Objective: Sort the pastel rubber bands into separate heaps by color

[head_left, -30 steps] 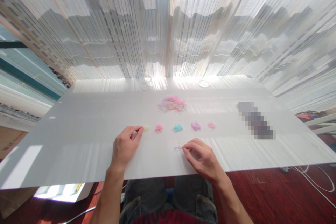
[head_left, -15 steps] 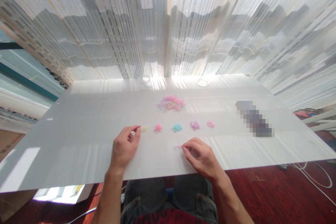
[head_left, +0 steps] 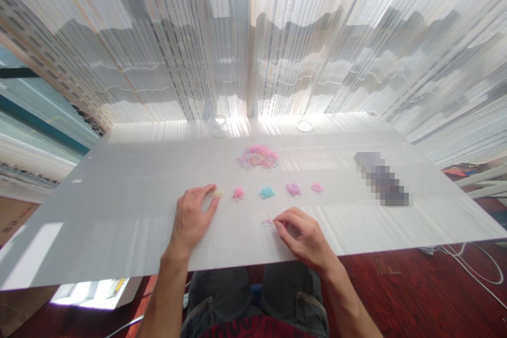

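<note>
On the white table (head_left: 119,211) lies a mixed pile of small coloured rubber bands (head_left: 257,156). Nearer to me runs a row of sorted little heaps: yellow (head_left: 217,194), pink (head_left: 238,193), teal (head_left: 267,192), purple (head_left: 293,188) and a further pink heap (head_left: 317,187). My left hand (head_left: 192,217) rests on the table with fingers stretched flat, its fingertips at the yellow heap. My right hand (head_left: 303,235) is curled, thumb and forefinger pinched beside a few loose bands (head_left: 267,222).
Two clear round lids or dishes (head_left: 305,125) (head_left: 219,120) sit at the table's far edge by the sheer curtain. A blurred-out dark object (head_left: 382,186) lies to the right. Cables (head_left: 475,269) trail on the red floor at right.
My left hand's fingers have uncurled from a pinch and now lie flat against the yellow heap. My right hand has stayed by the loose bands.
</note>
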The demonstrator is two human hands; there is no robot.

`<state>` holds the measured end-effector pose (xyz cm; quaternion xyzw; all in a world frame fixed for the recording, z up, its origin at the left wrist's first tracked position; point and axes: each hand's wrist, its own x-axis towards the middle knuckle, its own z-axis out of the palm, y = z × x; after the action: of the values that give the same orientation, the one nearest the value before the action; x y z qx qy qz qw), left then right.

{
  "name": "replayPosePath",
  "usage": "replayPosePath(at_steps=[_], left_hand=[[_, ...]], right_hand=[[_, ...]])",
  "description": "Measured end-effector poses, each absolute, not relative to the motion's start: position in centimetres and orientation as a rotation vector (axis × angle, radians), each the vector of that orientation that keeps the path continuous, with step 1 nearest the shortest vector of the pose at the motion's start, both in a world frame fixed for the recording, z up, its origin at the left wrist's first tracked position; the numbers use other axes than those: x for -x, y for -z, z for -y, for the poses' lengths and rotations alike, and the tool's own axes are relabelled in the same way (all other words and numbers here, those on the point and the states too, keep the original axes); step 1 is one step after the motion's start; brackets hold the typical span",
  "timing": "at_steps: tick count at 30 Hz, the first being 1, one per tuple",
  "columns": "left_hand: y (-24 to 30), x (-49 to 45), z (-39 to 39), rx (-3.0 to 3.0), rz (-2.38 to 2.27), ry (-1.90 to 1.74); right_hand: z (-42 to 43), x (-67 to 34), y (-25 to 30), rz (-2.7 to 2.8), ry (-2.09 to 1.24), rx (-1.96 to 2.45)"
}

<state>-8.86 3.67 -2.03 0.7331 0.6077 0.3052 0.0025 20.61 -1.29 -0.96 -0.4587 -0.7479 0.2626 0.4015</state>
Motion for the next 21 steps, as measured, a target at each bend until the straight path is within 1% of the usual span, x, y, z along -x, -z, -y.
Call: replayPosePath(at_steps=[6, 16, 21], left_hand=[[1.94, 8.76, -3.6, -2.35, -1.851, -0.989], [1.23, 8.19, -3.44, -2.487, -1.769, -0.842], [1.4, 8.19, -3.54, -2.471, -1.783, -0.85]], right_hand=[[1.32, -20.62, 0.94, 1.901, -0.66, 1.164], [1.3, -20.6, 0.77, 1.91, -0.634, 1.166], [1.27, -20.61, 0.84, 1.914, -0.641, 1.163]])
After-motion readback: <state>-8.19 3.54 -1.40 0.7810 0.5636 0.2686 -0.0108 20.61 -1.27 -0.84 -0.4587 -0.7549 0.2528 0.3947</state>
